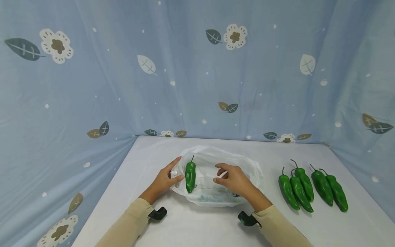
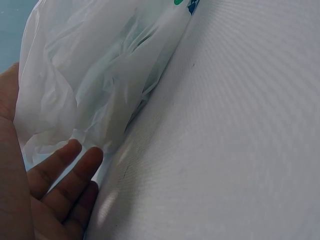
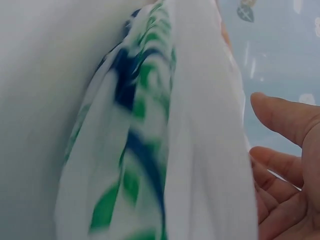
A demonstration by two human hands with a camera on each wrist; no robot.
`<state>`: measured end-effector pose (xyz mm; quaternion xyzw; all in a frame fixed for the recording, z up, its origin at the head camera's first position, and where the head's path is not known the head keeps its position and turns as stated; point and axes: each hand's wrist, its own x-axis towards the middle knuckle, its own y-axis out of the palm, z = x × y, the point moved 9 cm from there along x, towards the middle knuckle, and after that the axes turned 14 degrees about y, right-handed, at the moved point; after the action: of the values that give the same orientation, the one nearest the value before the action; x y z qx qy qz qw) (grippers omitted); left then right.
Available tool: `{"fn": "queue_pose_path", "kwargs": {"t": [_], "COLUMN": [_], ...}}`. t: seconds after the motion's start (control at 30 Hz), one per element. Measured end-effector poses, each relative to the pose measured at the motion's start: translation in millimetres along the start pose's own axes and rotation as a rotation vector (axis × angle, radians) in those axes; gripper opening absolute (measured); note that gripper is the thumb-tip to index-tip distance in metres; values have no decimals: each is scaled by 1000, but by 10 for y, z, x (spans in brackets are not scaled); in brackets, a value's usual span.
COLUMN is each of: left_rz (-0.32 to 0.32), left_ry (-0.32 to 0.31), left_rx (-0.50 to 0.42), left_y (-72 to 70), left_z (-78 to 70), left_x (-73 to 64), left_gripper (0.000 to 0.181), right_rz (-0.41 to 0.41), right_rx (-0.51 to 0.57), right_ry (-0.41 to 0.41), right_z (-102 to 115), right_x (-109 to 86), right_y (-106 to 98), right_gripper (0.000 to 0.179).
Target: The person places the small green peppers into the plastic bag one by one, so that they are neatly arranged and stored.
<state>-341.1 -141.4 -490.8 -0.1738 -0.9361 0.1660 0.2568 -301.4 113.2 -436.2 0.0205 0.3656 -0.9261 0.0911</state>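
A white plastic bag [image 1: 213, 202] lies with its wide mouth facing up. Inside it, toward the left, is a green chili pepper [image 1: 190, 176], stem pointing away. My left hand [image 1: 165, 178] rests at the bag's left rim, thumb over the edge; the left wrist view shows fingers [image 2: 90, 162] extended loosely against the plastic. Above the right part of the mouth hovers my right hand [image 1: 234, 178], fingers loosely bent with nothing between them. Green and blue print [image 3: 145, 100] shows on the bag's side in the right wrist view.
Several more green chili peppers [image 1: 297, 192] lie on the white table [image 1: 191, 226] to the right of the bag, in two clusters. Blue patterned cloth [image 1: 185, 68] hangs behind and at both sides. A dark wrist device [image 1: 158, 213] sits at each sleeve.
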Motion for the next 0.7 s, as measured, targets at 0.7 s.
{"fn": "queue_pose_path", "kwargs": {"t": [0.7], "left_rz": [-4], "left_ry": [-11], "left_rx": [10], "left_y": [10], "left_z": [40], "left_x": [0], "left_gripper": [78], "right_rz": [-72], "right_rx": [3], "right_ry": [26], "right_z": [-363], "right_x": [-360], "right_y": [-602], "right_gripper": [53]}}
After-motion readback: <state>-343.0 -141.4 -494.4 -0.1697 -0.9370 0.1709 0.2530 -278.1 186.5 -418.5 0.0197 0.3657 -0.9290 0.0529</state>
